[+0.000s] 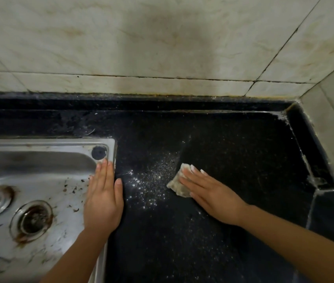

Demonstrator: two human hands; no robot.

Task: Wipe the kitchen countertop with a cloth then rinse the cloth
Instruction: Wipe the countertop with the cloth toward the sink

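A black speckled countertop (233, 152) fills the middle and right of the view. A small beige cloth (177, 183) lies flat on it, and my right hand (209, 193) presses down on the cloth with straight fingers. White powdery specks (151, 180) are scattered on the counter just left of the cloth. My left hand (104, 199) rests flat with straight fingers on the right rim of the steel sink (39, 160), its thumb on the counter.
The sink basin is stained, with a rusty drain (32, 220) and dark debris near it. Tiled walls (162, 41) rise behind the counter and at the right corner. A lower dark ledge (333, 211) sits at the right.
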